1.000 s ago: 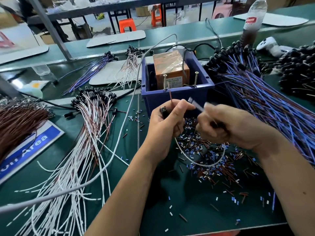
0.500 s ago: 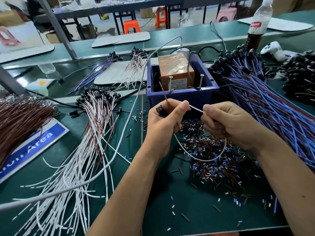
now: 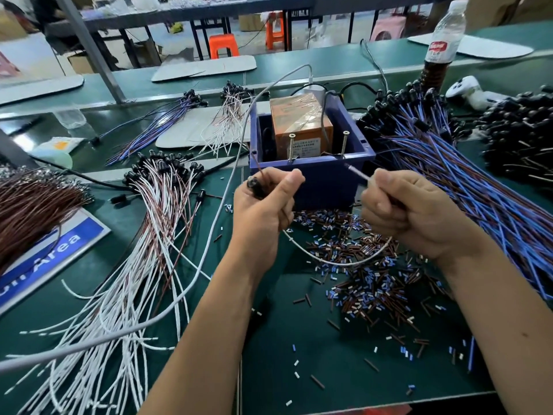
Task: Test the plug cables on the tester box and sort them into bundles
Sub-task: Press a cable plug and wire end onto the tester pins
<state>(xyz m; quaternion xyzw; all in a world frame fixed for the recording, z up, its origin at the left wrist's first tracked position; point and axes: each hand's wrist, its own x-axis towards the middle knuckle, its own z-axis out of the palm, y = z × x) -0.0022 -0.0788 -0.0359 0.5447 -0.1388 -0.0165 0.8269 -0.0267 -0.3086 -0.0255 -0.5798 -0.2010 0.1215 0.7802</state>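
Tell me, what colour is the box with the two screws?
Dark blue box, seen in the head view.

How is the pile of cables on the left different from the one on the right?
The left bundle has white and brown wires; the right bundle has blue and brown ones. The left bundle fans out loosely toward the table edge; the right bundle lies denser and looks bigger. Both have black plugs at the far end.

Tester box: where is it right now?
Head view: the blue tester box sits centre frame on the green bench, just beyond both hands, with the white-and-brown cable bundle to its left and the blue cable bundle to its right.
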